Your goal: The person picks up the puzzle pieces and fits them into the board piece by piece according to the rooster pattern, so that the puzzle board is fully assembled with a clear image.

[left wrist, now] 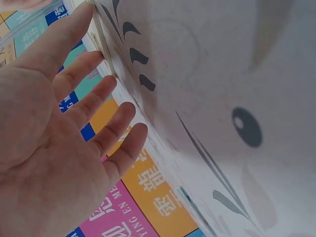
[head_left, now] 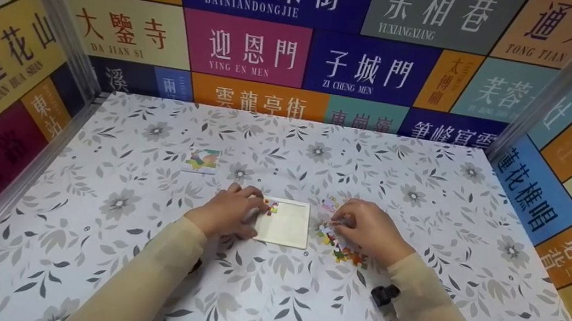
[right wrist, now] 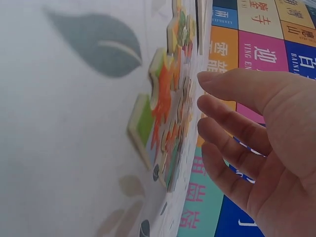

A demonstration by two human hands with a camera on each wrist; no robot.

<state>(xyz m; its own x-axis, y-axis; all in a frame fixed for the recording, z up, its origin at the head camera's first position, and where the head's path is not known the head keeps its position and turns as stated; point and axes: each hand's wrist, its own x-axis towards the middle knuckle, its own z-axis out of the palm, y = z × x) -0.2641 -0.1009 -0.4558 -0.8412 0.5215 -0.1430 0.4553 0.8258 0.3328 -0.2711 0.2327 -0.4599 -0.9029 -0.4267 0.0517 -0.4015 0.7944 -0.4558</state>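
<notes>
Head view: puzzle tray (head_left: 286, 224), pale and square, flat on the floral table (head_left: 424, 201), one coloured piece (head_left: 273, 206) seated in its upper left corner. Left hand (head_left: 231, 213) at the tray's left edge, fingertips on or just over that seated piece; in the left wrist view, fingers (left wrist: 98, 98) straight and spread, nothing gripped. Right hand (head_left: 368, 231) just right of the tray, over a heap of loose pieces (head_left: 343, 251); fingers bent toward thumb in the head view, perhaps pinching one small piece, not possible to tell for certain. Right wrist view: fingers (right wrist: 237, 123) loosely extended close beside the orange and green pieces (right wrist: 165, 98), contact unclear. Reference picture card (head_left: 202, 160) apart, toward the table's far left.

Likely faults, as judgement only:
- Tray sliding on the smooth table cover under a sideways push from the left fingertips, since nothing clamps it.
- Seated corner piece lifted or skewed by a dragging fingertip.
- Heap scattered by the right palm or sleeve (head_left: 413, 288), sending pieces toward the near table edge.
- Two pieces picked at once from the crowded heap, or one dropped, given the small size and tight overlap.
- Piece forced in at wrong orientation, bending a tab, with the card too far off for easy comparison.
</notes>
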